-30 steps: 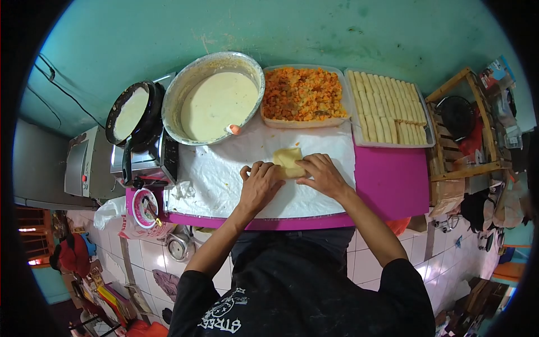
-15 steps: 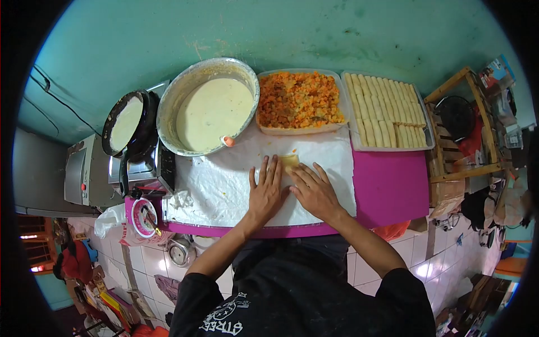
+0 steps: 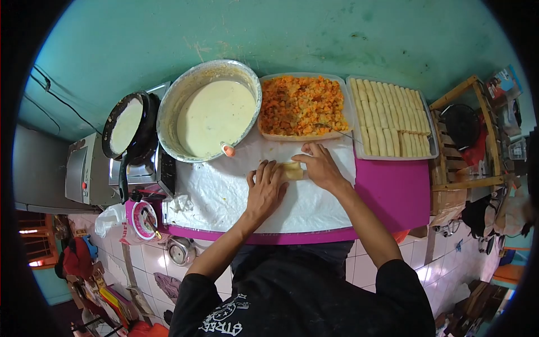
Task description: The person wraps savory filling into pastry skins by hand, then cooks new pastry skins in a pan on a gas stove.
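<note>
A pale rolled wrapper [image 3: 292, 171] lies on the white sheet [image 3: 224, 196] in front of me. Over its left end rest the bent, slightly spread fingers of my left hand [image 3: 266, 188]. My right hand [image 3: 324, 167] is at the roll's right end, one finger reaching toward its upper edge and the others lifted and loosely curled. Beyond the hands stands a tub of diced orange and yellow filling [image 3: 303, 106], with a utensil handle [image 3: 343, 133] at its lower right. Finished rolls [image 3: 390, 115] lie in rows in a clear container to the right.
A big metal bowl of pale batter [image 3: 216, 118], with an orange-tipped handle [image 3: 228, 150] at its rim, stands left of the filling. Farther left, a black pan [image 3: 122, 126] holding a pale sheet sits on a stove [image 3: 163, 174]. A pink-and-white tub [image 3: 144, 218] is near the table's left edge.
My right hand has lifted off the roll's middle and moved up and right, its fingers curling. My left hand stays at the left end; more of the roll shows now.
</note>
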`<move>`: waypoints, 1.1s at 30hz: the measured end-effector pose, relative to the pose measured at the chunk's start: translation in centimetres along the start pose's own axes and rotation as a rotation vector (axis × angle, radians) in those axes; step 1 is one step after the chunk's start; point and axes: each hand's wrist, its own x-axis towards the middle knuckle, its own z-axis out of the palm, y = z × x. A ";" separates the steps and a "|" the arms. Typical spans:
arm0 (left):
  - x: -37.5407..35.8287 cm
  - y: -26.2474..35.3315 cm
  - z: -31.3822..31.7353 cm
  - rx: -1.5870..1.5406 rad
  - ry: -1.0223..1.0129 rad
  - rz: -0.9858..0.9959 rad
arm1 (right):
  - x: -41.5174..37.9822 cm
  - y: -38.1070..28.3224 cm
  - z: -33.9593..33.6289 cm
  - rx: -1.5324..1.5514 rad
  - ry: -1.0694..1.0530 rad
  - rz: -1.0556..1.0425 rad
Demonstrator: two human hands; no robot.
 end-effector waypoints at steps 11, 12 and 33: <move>-1.3 0.0 0.0 -0.038 0.033 -0.084 | -3.2 -1.4 -0.3 -0.163 0.106 0.169; -1.5 0.0 0.0 -0.041 0.031 -0.079 | -3.1 -1.2 -0.1 -0.063 0.065 0.070; -3.4 2.4 0.5 -0.059 -0.070 -0.053 | -4.7 -6.1 2.7 -0.153 0.065 -0.054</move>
